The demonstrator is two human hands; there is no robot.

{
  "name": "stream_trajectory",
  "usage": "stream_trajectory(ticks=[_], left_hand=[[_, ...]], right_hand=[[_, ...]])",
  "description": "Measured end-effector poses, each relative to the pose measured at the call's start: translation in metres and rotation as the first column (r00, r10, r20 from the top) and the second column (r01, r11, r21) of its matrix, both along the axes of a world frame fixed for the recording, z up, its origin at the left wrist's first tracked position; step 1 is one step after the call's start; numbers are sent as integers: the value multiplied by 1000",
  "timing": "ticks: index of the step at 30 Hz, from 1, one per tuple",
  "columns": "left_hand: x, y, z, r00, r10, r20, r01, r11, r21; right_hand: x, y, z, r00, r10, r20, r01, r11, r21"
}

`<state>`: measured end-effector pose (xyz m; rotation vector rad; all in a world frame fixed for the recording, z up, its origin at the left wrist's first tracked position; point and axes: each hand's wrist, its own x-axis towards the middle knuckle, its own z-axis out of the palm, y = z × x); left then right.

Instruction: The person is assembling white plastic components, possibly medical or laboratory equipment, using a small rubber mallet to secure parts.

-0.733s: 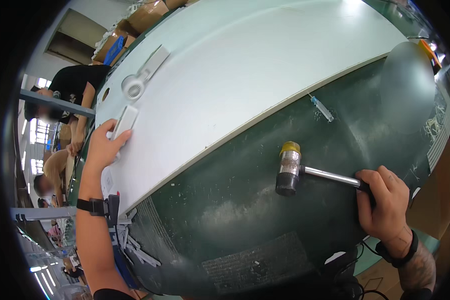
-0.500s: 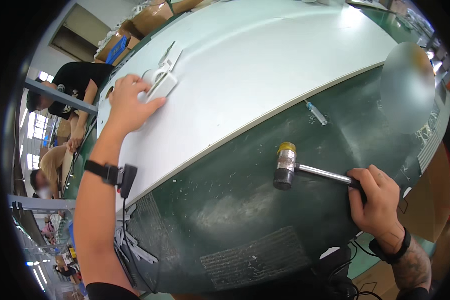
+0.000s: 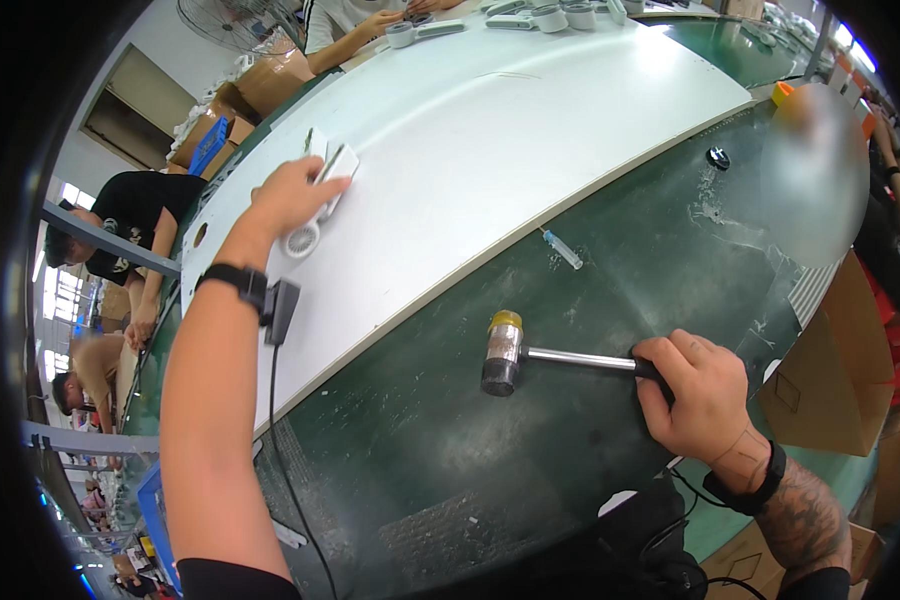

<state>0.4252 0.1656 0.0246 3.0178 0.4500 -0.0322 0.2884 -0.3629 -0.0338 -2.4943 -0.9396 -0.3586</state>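
My left hand point(image 3: 292, 200) is closed over a white handheld-fan-like part on the white board. Its round grilled head point(image 3: 302, 239) shows below my fingers, its slim body point(image 3: 343, 170) beyond them. A second pale part with a dark strip point(image 3: 315, 143) lies just behind, partly hidden by the hand. My right hand point(image 3: 698, 390) grips the black handle of a mallet point(image 3: 504, 352). The mallet's head, yellow at one end and black at the other, is over the green mat, to the left of that hand.
The white board point(image 3: 450, 190) covers the far side of the green mat point(image 3: 420, 430). A clear blue syringe-like tube point(image 3: 562, 250) lies near its edge, and a small black object point(image 3: 718, 157) farther right. Several grey-white parts point(image 3: 548, 18) stand at the back, beside another person's hands. Cardboard boxes point(image 3: 828, 365) stand at right.
My left hand has closed on the white part, whose round head now points toward me. The view has shifted, bringing the far parts into sight. My right hand still holds the mallet.
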Motion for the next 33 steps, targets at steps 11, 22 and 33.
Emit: stream_trajectory(ticks=[11,22,33], left_hand=[[-203,-16,34,997,-52,50,42,984,172],[-215,-73,38,1000,0,3,1,992,-127],[-416,-187,22,736,-676,-35,667,715,207]], right_hand=[[-5,1,-2,1000,-30,-1,30,999,10],[-7,-5,-5,1000,-26,12,25,998,52],[-8,-6,-14,992,-5,123,-1,999,52]])
